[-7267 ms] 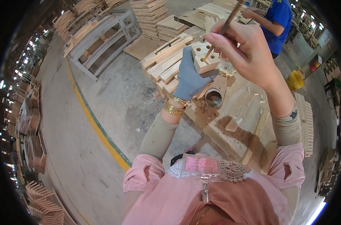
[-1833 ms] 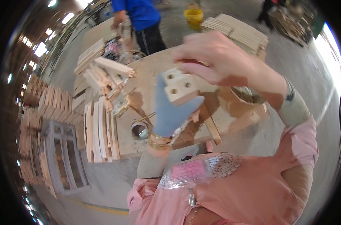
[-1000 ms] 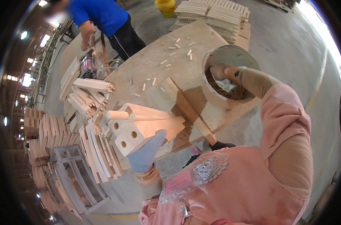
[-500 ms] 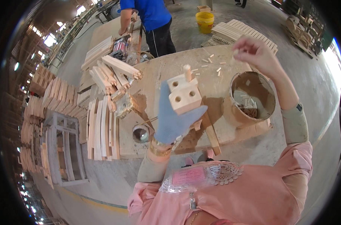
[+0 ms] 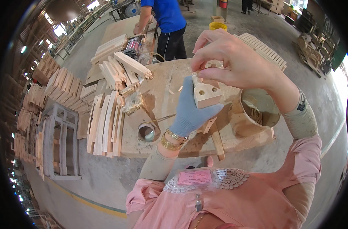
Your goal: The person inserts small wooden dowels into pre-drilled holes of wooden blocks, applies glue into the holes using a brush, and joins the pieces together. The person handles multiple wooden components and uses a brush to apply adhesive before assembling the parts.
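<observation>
My left hand [image 5: 186,119], in a blue-grey knit glove, is closed around a pale wooden block [image 5: 208,100] with round holes drilled in its face. The block is held up over the workbench, its holed face turned upward. My bare right hand [image 5: 237,61] is over the block's far end, thumb and fingers pinched together at its top. Whatever sits between those fingertips is hidden. Small wooden dowels [image 5: 180,88] lie on the bench beyond the block, partly covered by my right hand. More dowels [image 5: 255,113] lie inside a wide round container [image 5: 245,121] on the right.
On the workbench [image 5: 164,78] stand a small cup [image 5: 147,132] with a thin stick [image 5: 164,118] across it and a pile of wooden pieces [image 5: 122,72]. Wooden slats [image 5: 105,124] line its left side. Beyond, a person in blue [image 5: 168,17] works near a yellow bucket [image 5: 218,26].
My right hand has come left from above the bench's far right to the block in my left hand. The dowel that stood up from the block is now hidden behind my fingers.
</observation>
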Demonstrator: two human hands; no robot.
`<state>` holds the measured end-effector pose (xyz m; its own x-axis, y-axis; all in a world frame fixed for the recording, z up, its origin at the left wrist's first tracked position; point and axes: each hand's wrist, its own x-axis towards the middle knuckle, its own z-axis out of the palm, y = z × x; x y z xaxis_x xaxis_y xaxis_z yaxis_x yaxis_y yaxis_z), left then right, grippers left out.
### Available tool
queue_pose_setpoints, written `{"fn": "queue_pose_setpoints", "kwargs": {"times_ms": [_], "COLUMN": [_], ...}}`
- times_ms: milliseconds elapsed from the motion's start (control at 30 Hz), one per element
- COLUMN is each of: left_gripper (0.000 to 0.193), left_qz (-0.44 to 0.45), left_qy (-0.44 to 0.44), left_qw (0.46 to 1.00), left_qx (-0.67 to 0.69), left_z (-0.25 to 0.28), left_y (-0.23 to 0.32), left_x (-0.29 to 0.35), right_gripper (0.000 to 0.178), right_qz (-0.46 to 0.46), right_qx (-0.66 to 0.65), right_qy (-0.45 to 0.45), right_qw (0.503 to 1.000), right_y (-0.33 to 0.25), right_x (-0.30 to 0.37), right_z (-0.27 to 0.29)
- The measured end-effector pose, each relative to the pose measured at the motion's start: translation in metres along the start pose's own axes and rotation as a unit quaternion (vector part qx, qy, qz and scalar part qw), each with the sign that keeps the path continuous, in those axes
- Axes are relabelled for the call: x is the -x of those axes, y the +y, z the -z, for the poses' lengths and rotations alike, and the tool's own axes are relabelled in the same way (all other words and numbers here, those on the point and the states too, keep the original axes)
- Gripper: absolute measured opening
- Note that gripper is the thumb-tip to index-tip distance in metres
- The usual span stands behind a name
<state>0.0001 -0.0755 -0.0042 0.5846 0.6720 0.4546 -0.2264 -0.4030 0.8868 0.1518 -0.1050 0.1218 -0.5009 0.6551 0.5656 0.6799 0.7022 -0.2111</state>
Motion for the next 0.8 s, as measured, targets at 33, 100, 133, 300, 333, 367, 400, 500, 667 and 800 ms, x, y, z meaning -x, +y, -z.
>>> {"fn": "queue_pose_setpoints", "kwargs": {"times_ms": [33,100,133,300,333,367,400,500,667,800], "left_gripper": [0.061,0.061,0.062,0.064,0.065,0.065,0.066,0.067,0.064,0.064], "left_qz": [0.005,0.014,0.016,0.014,0.009,0.004,-0.001,0.012,0.041,0.037], "left_qy": [0.0,-0.001,-0.002,-0.001,0.0,0.001,0.001,0.008,0.009,0.026], "left_qw": [1.0,1.0,1.0,1.0,1.0,1.0,0.999,0.998,0.999,0.999], "left_qx": [0.004,0.012,0.007,0.001,0.012,0.023,0.034,0.06,0.029,-0.028], "left_z": [0.0,0.0,0.001,0.003,0.003,0.003,0.003,0.001,0.0,0.002], "left_y": [0.001,0.005,0.004,-0.004,-0.004,-0.003,-0.002,0.003,0.01,0.006], "left_x": [0.0,0.0,0.0,0.0,-0.001,-0.001,-0.002,-0.002,0.0,0.001], "right_gripper": [0.011,0.011,0.011,0.013,0.013,0.013,0.012,0.012,0.014,0.023], "right_qz": [-0.019,-0.04,-0.041,0.002,0.004,0.006,-0.015,-0.045,0.04,-0.024], "right_qx": [-0.016,-0.032,-0.032,-0.023,-0.017,-0.011,-0.022,-0.049,0.011,-0.006], "right_qy": [-0.003,0.0,0.007,0.023,0.017,0.011,0.013,0.028,0.053,-0.007], "right_qw": [1.0,0.999,0.999,0.999,1.0,1.0,1.0,0.997,0.998,1.0], "right_y": [0.0,0.001,0.005,0.007,0.005,0.003,0.003,0.003,0.01,0.008], "right_x": [0.001,0.001,0.002,-0.001,-0.001,-0.002,0.0,0.005,0.004,-0.001], "right_z": [-0.001,-0.002,-0.004,-0.01,-0.01,-0.011,-0.012,-0.015,-0.016,-0.02]}}
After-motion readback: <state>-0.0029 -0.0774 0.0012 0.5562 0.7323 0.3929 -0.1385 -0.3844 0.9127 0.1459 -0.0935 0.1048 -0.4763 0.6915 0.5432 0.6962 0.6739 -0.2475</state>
